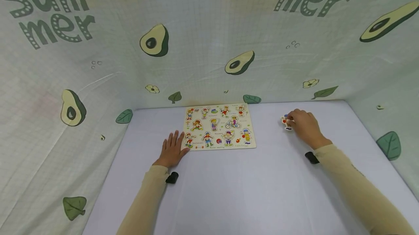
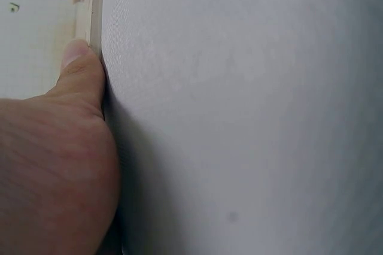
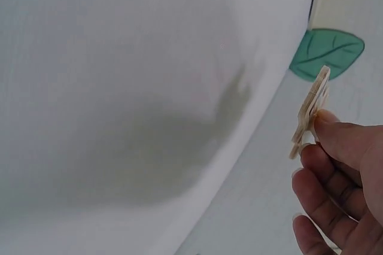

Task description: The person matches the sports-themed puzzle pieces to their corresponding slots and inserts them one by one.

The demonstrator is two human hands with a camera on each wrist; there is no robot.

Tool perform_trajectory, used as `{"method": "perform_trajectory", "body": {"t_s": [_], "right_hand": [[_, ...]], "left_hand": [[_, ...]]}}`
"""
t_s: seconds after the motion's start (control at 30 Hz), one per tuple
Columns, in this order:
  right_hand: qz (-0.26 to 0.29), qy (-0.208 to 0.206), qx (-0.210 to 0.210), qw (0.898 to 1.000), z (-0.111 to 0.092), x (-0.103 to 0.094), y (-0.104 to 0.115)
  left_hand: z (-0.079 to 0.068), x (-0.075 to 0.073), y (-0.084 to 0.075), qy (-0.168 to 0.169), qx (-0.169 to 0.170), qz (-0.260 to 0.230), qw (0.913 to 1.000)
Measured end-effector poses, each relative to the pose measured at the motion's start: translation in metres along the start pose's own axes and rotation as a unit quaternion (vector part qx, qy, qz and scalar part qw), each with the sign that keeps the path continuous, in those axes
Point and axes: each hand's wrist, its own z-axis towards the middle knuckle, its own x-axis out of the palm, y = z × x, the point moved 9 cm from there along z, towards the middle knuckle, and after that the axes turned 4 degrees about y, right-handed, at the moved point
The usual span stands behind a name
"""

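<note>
A wooden puzzle board (image 1: 204, 122) printed with sports figures lies flat at the back of the table. Spread out at its lower left corner is my left hand (image 1: 171, 149); in the left wrist view the thumb (image 2: 81, 66) lies along the board's edge (image 2: 96, 9). To the right of the board, my right hand (image 1: 304, 126) pinches a wooden puzzle piece (image 1: 286, 122) shaped like a figure with a blue cap. Edge-on in the right wrist view, the piece (image 3: 311, 108) stands between thumb and forefinger, above the table, its shadow falling on the white surface.
The white table (image 1: 229, 187) ends at a cloth backdrop (image 1: 196, 78) with avocados, leaves and lettering at the back and sides. Black straps (image 1: 172, 177) sit at both wrists, over beige sleeves (image 1: 144, 200).
</note>
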Motion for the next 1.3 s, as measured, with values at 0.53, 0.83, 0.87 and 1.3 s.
{"method": "perform_trajectory", "body": {"t_s": [0.53, 0.83, 0.87, 1.3], "right_hand": [[-0.030, 0.017, -0.059, 0.998, 0.001, 0.032, 0.083], [-0.029, 0.015, -0.094, 0.995, 0.004, 0.047, 0.117], [-0.027, 0.016, -0.097, 0.995, 0.004, 0.048, 0.120], [-0.025, 0.025, -0.125, 0.992, 0.006, 0.057, 0.144]], "left_hand": [[-0.002, -0.002, -0.003, 0.004, -0.003, 0.000, 1.0000], [0.000, 0.001, 0.002, -0.005, -0.003, 0.004, 1.0000], [0.000, 0.002, 0.002, -0.007, -0.002, 0.004, 1.0000], [-0.003, -0.002, -0.003, 0.009, -0.009, -0.008, 0.9999]]}}
